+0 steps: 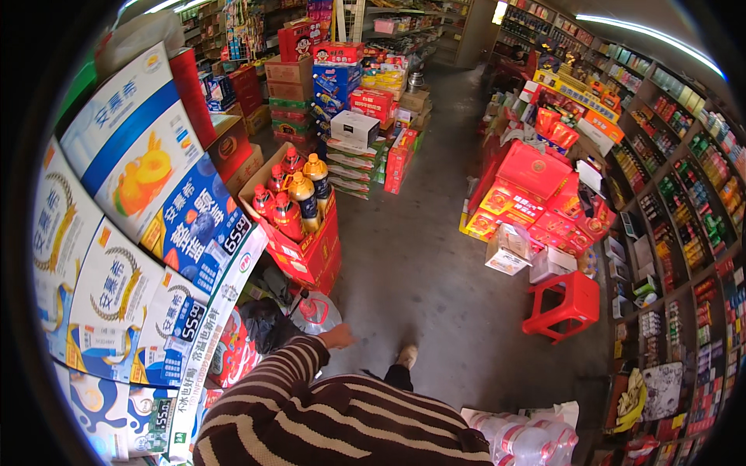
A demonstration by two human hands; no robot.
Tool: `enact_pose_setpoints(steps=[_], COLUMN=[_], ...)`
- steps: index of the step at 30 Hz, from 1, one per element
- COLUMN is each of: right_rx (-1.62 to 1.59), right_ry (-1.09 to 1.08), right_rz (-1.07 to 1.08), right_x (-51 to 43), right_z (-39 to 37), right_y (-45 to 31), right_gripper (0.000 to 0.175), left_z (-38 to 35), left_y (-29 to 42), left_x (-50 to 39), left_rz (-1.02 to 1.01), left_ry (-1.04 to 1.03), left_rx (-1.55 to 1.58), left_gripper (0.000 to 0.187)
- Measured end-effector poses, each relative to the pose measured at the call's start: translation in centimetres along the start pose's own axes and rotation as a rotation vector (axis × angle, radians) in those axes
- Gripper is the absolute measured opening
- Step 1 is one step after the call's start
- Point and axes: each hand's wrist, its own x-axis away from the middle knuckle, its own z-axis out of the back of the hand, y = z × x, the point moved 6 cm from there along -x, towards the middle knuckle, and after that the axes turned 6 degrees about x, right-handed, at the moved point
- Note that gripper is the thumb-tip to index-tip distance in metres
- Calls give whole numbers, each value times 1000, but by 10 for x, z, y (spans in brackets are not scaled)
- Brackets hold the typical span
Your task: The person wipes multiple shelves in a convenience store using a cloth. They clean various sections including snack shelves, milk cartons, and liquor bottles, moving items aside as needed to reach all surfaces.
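Observation:
My left hand (339, 336) hangs low at the end of a striped knit sleeve. Its fingers are too small and blurred to tell how they are held, and I see nothing in them. Just beside it, on the left, stands a large clear plastic jug (326, 321) with a red handle; I cannot tell whether hand and jug touch. A black plastic bag (265, 326) lies left of the jug. Beyond these is a red carton (312, 256) with several large bottles (301, 192) upright in it. My right hand is out of view.
Stacked milk cartons (125, 279) form a wall on my left. A red plastic stool (565, 303) and red gift boxes (533, 169) stand on the right, before stocked shelves (679, 192). Shrink-wrapped bottles (524, 437) lie near me at lower right. Concrete floor (402, 244) runs between.

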Motion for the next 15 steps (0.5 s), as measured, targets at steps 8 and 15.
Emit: enact_pose_setpoints(steps=[8,15], right_rx=[239,333], right_ry=[-156,-31], right_rz=[38,392], right_x=[-135,-271], right_z=[54,101], right_y=[-93,-366], right_gripper=[33,26], left_z=[4,81], left_y=[40,14], left_x=[-56,-99], left_rz=[-204,-47], left_ry=[-116,-43], left_rx=[-203,-341], left_gripper=[39,39])
